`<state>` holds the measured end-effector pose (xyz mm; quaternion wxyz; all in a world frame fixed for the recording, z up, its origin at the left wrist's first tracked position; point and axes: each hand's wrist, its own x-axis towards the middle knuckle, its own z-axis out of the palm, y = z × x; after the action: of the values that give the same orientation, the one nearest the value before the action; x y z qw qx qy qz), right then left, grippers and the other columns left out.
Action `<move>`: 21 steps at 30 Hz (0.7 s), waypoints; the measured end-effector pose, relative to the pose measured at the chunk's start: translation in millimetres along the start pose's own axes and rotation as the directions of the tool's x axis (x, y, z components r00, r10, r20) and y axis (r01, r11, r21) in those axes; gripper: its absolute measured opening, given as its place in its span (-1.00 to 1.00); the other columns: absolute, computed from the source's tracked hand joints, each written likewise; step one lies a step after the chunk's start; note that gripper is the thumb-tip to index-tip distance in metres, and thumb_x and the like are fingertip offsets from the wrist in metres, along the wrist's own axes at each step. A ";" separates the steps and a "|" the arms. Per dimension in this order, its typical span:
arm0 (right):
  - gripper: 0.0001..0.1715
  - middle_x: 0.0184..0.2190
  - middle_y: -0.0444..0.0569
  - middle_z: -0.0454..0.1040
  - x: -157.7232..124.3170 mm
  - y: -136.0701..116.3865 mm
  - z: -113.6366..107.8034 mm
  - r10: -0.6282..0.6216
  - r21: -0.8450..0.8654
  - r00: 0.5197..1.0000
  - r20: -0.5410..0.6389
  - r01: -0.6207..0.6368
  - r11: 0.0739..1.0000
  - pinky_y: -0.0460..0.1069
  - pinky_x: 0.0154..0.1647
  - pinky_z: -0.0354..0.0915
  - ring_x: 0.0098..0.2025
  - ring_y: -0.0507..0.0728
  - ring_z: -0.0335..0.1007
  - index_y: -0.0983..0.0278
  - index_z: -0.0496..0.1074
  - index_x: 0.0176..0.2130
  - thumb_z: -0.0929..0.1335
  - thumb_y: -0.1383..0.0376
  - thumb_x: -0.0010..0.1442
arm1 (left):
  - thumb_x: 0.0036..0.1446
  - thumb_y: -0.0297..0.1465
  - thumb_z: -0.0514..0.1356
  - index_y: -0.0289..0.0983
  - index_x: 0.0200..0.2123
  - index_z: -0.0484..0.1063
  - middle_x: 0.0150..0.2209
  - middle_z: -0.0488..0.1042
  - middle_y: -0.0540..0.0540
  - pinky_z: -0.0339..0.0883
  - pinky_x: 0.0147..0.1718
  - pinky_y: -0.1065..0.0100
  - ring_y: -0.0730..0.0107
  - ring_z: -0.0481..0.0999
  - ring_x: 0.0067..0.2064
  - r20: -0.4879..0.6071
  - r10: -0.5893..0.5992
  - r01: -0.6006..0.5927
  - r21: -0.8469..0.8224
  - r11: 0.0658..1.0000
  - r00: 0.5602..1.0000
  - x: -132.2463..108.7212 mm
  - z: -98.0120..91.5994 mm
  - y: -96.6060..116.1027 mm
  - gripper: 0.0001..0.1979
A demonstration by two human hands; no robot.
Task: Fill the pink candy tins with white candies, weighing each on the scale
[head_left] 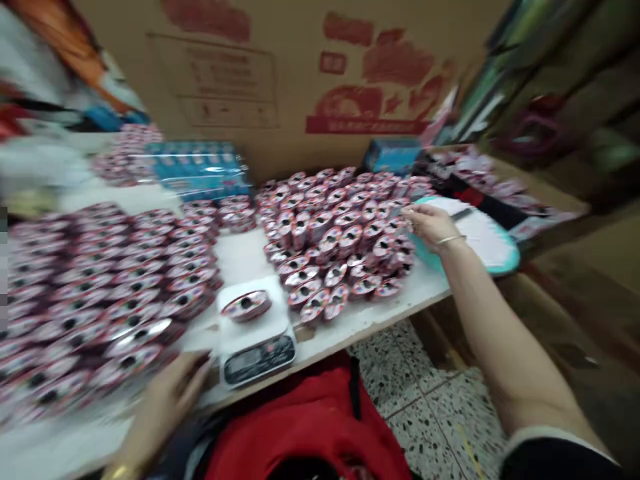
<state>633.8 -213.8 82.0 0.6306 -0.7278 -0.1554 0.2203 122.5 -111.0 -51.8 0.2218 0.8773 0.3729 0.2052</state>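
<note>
- The right hand (pixel 425 223), at 2 o'clock, lies open, fingers extended, tips at the edge of the central heap, pinching nothing.
- The left hand (pixel 167 400), at 7 o'clock, is blurred: spread or pinching, cannot tell.
- One oval foil pack (pixel 247 306) sits centred on the single digital scale (pixel 257 357), just beside the left hand, where its plate can bear it.
- Three heaps, too many packs to count: central heap (pixel 330 233) at 12 o'clock, left heap (pixel 100 287) at 9, far heap (pixel 127 157) at 10.
</note>
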 end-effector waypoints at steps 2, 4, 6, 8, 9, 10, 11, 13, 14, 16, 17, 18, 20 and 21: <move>-0.91 -0.61 -0.19 0.32 -39.0 -0.6 51.7 -0.114 -0.092 0.917 0.382 0.161 0.983 -0.18 -0.64 0.04 -0.64 -0.10 0.13 0.36 0.40 -0.40 0.40 0.37 0.04 | 0.17 -0.12 0.04 -0.18 -0.20 0.39 -0.21 0.49 -0.06 0.39 -0.22 0.34 0.31 0.49 -0.21 0.074 -0.034 0.033 0.022 0.999 0.997 -9.6 -4.4 1.0 -0.69; -0.88 -0.63 -0.19 0.31 -82.1 -0.3 100.8 -0.155 -0.145 0.721 0.675 0.335 0.931 -0.16 -0.61 0.04 -0.64 -0.09 0.12 0.36 0.42 -0.38 0.36 0.31 0.08 | 0.20 -0.15 0.00 -0.21 -0.18 0.38 -0.21 0.48 -0.11 0.37 -0.17 0.30 0.30 0.48 -0.19 0.076 -0.056 0.054 0.029 0.998 0.996 -12.5 -6.8 5.3 -0.69; -0.89 -0.58 -0.15 0.36 -120.6 2.7 143.9 -0.180 -0.162 0.551 0.815 0.515 0.842 -0.15 -0.52 0.10 -0.56 -0.07 0.18 0.36 0.43 -0.39 0.34 0.34 0.10 | 0.21 -0.17 -0.01 -0.24 -0.19 0.37 -0.22 0.48 -0.13 0.36 -0.15 0.29 0.30 0.48 -0.19 0.060 -0.061 0.060 0.015 0.998 0.996 -14.6 -8.7 10.7 -0.70; -0.91 -0.49 -0.09 0.42 -147.8 9.0 178.9 -0.176 -0.186 0.423 0.889 0.683 0.706 -0.13 -0.40 0.15 -0.45 -0.03 0.25 0.37 0.45 -0.39 0.32 0.41 0.09 | 0.22 -0.19 -0.01 -0.24 -0.19 0.37 -0.22 0.48 -0.14 0.36 -0.16 0.29 0.30 0.47 -0.18 0.045 -0.069 0.069 -0.008 0.998 0.997 -20.0 -10.4 14.0 -0.71; -0.89 -0.45 -0.06 0.44 -156.7 13.0 192.8 -0.158 -0.199 0.374 0.914 0.751 0.630 -0.12 -0.35 0.16 -0.39 -0.01 0.28 0.38 0.46 -0.38 0.31 0.44 0.09 | 0.22 -0.19 -0.01 -0.24 -0.19 0.36 -0.21 0.48 -0.14 0.37 -0.16 0.29 0.30 0.47 -0.18 0.041 -0.074 0.075 -0.018 0.997 0.996 -23.9 -11.1 14.2 -0.71; -0.87 -0.41 -0.03 0.46 -162.7 17.1 204.1 -0.130 -0.213 0.338 0.932 0.803 0.556 -0.11 -0.30 0.16 -0.35 0.02 0.30 0.38 0.47 -0.37 0.30 0.45 0.09 | 0.22 -0.20 -0.01 -0.24 -0.18 0.36 -0.21 0.47 -0.14 0.37 -0.17 0.29 0.30 0.47 -0.18 0.040 -0.080 0.081 -0.027 0.996 0.996 -28.2 -11.6 13.4 -0.72; -0.86 -0.39 0.00 0.47 -166.7 21.2 212.9 -0.097 -0.229 0.314 0.945 0.841 0.490 -0.10 -0.26 0.16 -0.31 0.04 0.32 0.38 0.47 -0.35 0.30 0.46 0.10 | 0.22 -0.20 -0.01 -0.24 -0.18 0.36 -0.21 0.47 -0.14 0.37 -0.17 0.28 0.29 0.47 -0.18 0.042 -0.087 0.088 -0.034 0.996 0.995 -32.8 -11.8 11.7 -0.72; -0.83 -0.34 0.06 0.48 -170.5 28.1 223.6 -0.030 -0.261 0.296 0.955 0.883 0.389 -0.08 -0.23 0.15 -0.26 0.09 0.34 0.39 0.48 -0.30 0.29 0.45 0.10 | 0.22 -0.21 0.00 -0.23 -0.17 0.36 -0.21 0.47 -0.14 0.37 -0.17 0.28 0.29 0.47 -0.18 0.048 -0.096 0.098 -0.041 0.994 0.994 -40.9 -11.8 7.3 -0.73; -0.81 -0.32 0.08 0.48 -171.3 30.6 226.2 -0.001 -0.278 0.297 0.955 0.894 0.351 -0.08 -0.23 0.16 -0.24 0.10 0.34 0.39 0.48 -0.27 0.29 0.44 0.11 | 0.22 -0.21 0.00 -0.23 -0.17 0.36 -0.21 0.47 -0.14 0.37 -0.17 0.28 0.29 0.47 -0.18 0.047 -0.100 0.102 -0.042 0.994 0.994 -44.2 -11.6 5.0 -0.73; -0.79 -0.29 0.11 0.48 -172.5 33.3 228.1 0.034 -0.297 0.301 0.953 0.908 0.294 -0.08 -0.23 0.16 -0.22 0.12 0.35 0.39 0.47 -0.22 0.30 0.42 0.12 | 0.22 -0.20 0.01 -0.24 -0.17 0.36 -0.22 0.47 -0.14 0.37 -0.17 0.27 0.28 0.47 -0.18 0.034 -0.105 0.106 -0.040 0.994 0.994 -48.5 -11.0 1.4 -0.73; -0.77 -0.27 0.13 0.47 -173.2 33.6 228.1 0.039 -0.302 0.303 0.952 0.913 0.274 -0.08 -0.23 0.16 -0.21 0.13 0.35 0.39 0.46 -0.19 0.30 0.41 0.12 | 0.21 -0.20 0.01 -0.24 -0.17 0.36 -0.21 0.47 -0.14 0.37 -0.17 0.26 0.28 0.47 -0.18 0.025 -0.106 0.107 -0.042 0.993 0.994 -49.7 -10.6 0.1 -0.73; -0.75 -0.25 0.14 0.47 -174.1 33.2 228.0 0.039 -0.308 0.309 0.950 0.915 0.260 -0.08 -0.23 0.16 -0.20 0.13 0.36 0.38 0.45 -0.16 0.30 0.40 0.13 | 0.21 -0.20 0.01 -0.24 -0.17 0.36 -0.21 0.47 -0.15 0.36 -0.17 0.26 0.28 0.47 -0.18 0.020 -0.107 0.108 -0.046 0.993 0.994 -50.2 -10.2 -0.8 -0.72; -0.70 -0.23 0.15 0.46 -176.4 31.3 228.0 0.030 -0.325 0.328 0.944 0.912 0.249 -0.08 -0.24 0.17 -0.21 0.13 0.36 0.38 0.42 -0.11 0.31 0.39 0.12 | 0.21 -0.20 0.01 -0.25 -0.17 0.36 -0.21 0.47 -0.15 0.36 -0.16 0.26 0.28 0.46 -0.18 0.020 -0.110 0.111 -0.060 0.992 0.994 -49.6 -9.0 -1.9 -0.72; -0.70 -0.23 0.15 0.46 -177.4 30.0 228.4 0.022 -0.335 0.341 0.940 0.908 0.253 -0.08 -0.25 0.17 -0.22 0.12 0.36 0.39 0.42 -0.12 0.33 0.39 0.11 | 0.22 -0.20 0.01 -0.25 -0.17 0.36 -0.21 0.47 -0.16 0.35 -0.16 0.26 0.28 0.46 -0.18 0.025 -0.109 0.111 -0.069 0.991 0.994 -48.7 -8.1 -2.1 -0.72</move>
<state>362.6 -114.0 49.9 0.0427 -0.6330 -0.7515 0.1811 85.9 -144.0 -55.8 0.2673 0.8492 0.4110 0.1963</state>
